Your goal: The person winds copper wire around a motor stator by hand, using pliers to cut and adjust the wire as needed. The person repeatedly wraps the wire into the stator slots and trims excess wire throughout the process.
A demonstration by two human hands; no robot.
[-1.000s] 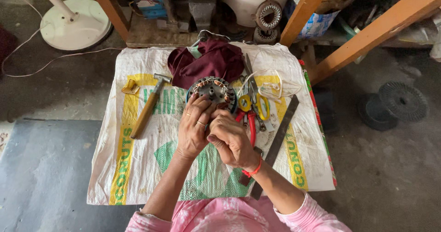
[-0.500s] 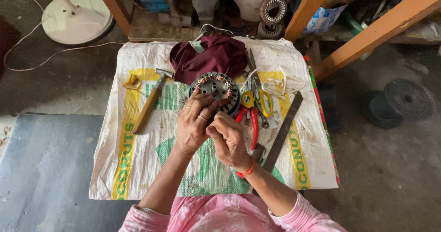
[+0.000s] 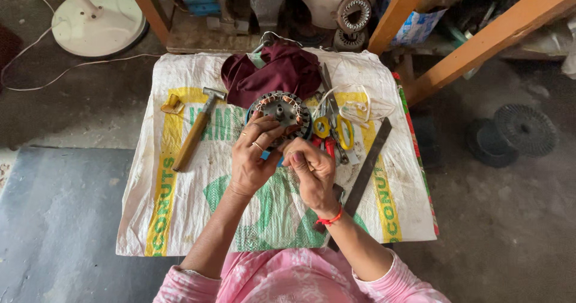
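Note:
A round motor stator (image 3: 282, 111) with copper windings lies on a white woven sack (image 3: 180, 201) spread over the table. My left hand (image 3: 255, 159) reaches onto its near edge, fingers curled against the windings. My right hand (image 3: 309, 171), with a red thread at the wrist, is pinched beside the left, fingertips together just below the stator; what it pinches is too small to make out. Both sleeves are pink.
A dark red cloth (image 3: 276, 72) lies behind the stator. A wooden-handled hammer (image 3: 195, 132) sits to the left, yellow-handled scissors (image 3: 336, 132) and red pliers to the right, a long dark metal bar (image 3: 366, 171) further right. A white fan base (image 3: 99, 21) stands on the floor at back left.
Both hands stay at the stator; the fingers have shifted slightly, and the view has drifted a little.

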